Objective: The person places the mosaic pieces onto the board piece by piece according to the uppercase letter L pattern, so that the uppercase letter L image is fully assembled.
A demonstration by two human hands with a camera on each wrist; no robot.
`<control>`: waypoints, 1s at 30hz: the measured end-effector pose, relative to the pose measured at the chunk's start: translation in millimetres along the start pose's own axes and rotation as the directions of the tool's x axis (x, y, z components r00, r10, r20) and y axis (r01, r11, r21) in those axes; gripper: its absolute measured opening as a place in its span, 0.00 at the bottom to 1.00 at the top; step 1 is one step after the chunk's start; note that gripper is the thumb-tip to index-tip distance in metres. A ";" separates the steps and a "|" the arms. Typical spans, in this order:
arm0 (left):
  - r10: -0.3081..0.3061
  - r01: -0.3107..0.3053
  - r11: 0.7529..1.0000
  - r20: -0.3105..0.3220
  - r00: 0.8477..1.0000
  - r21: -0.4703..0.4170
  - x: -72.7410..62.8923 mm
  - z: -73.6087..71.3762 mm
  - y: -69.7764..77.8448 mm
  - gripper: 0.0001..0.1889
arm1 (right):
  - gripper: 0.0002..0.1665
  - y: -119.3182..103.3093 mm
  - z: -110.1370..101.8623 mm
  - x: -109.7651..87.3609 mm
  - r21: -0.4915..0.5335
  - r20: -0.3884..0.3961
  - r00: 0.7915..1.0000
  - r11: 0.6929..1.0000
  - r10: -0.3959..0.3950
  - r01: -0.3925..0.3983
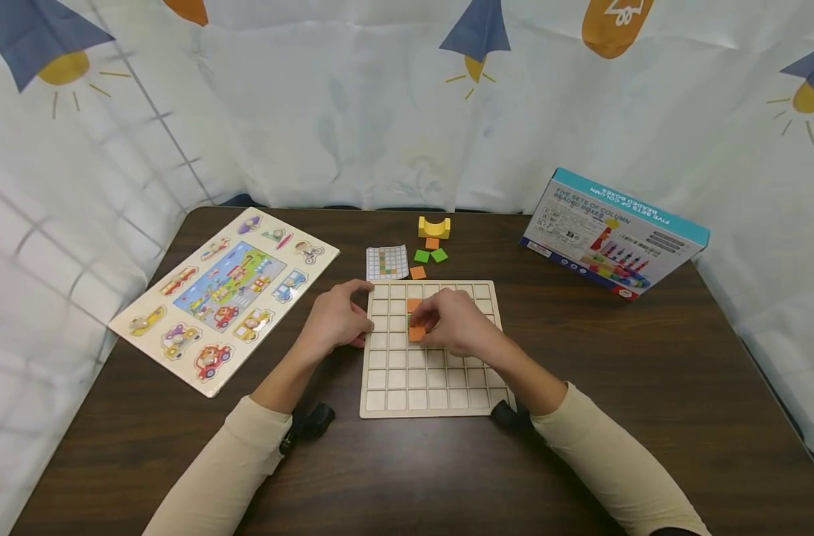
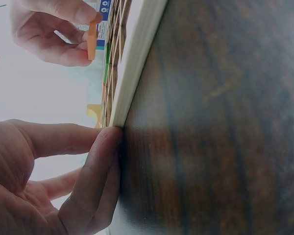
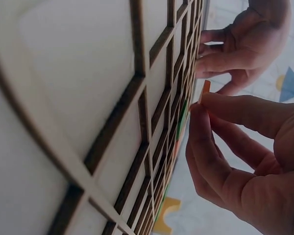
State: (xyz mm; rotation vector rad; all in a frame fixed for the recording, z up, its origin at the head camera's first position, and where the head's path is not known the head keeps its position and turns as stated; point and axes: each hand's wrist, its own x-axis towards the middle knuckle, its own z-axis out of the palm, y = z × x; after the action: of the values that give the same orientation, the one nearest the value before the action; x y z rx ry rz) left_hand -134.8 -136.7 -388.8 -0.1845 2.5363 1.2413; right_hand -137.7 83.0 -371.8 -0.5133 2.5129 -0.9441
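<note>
A square wooden grid board lies on the dark table. Above its upper middle, my right hand pinches a thin orange square tile between thumb and fingertips. That tile stays apart from the grid in the left wrist view. Another orange tile sits in a cell farther up, and a sliver of green shows on the board, partly covered by the hand. My left hand touches the board's left edge with spread fingertips. Past the board's far edge lies a small printed grid card with coloured squares.
Behind the board are loose green tiles, loose orange tiles and a notched yellow block. A vehicle picture puzzle lies at left. The beaded-column box stands back right, before a white patterned curtain.
</note>
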 end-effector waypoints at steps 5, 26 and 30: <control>0.004 -0.004 1.000 0.003 1.000 -0.001 0.8 0.3 -0.7 0.37 | 0.14 1.1 1.4 1.4 -0.053 0.007 1.000 0.998 -0.018 0.018; 0.019 -0.019 1.000 0.001 1.000 -0.010 -0.7 -0.1 -1.6 0.37 | 0.15 2.4 4.6 2.4 -0.091 0.011 0.998 0.994 -0.066 0.067; 0.022 -0.022 1.000 0.001 1.000 -0.005 -1.3 -0.2 -1.3 0.37 | 0.16 1.7 5.1 2.3 -0.091 0.012 0.999 0.995 -0.049 0.050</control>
State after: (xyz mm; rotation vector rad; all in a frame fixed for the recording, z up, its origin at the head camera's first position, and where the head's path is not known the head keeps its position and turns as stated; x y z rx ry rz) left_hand -133.3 -137.7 -389.3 -0.1578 2.5406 1.2560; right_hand -137.5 80.4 -376.9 -0.6096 2.5547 -0.8457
